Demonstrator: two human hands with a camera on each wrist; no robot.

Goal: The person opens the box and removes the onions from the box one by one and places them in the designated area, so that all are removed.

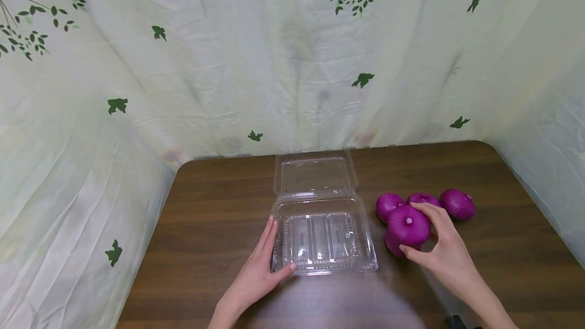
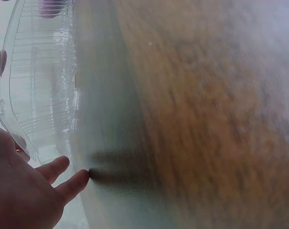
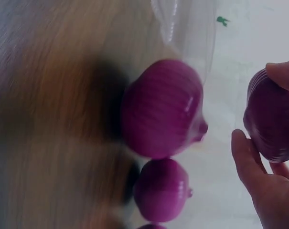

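Observation:
My right hand (image 1: 452, 263) grips a purple onion (image 1: 408, 225) between thumb and fingers, above another onion (image 1: 394, 248) that it mostly covers in the head view. In the right wrist view the gripped onion (image 3: 271, 119) is off the table, apart from a larger-looking onion (image 3: 161, 109). My left hand (image 1: 257, 265) rests at the near left corner of a clear plastic clamshell box (image 1: 371, 263). Its fingers lie straight along the box's left side, and the thumb touches the front rim. In the left wrist view, two fingertips (image 2: 80, 183) reach down beside the box wall.
Beside the right hand sit more onions: one to the left (image 1: 387, 203), one behind (image 1: 422, 198) and one to the right (image 1: 458, 204). The box lid (image 1: 315, 174) lies folded back toward the curtain (image 1: 297, 65). A small dark object (image 1: 454, 322) shows at the wooden table's (image 1: 205, 237) near side.

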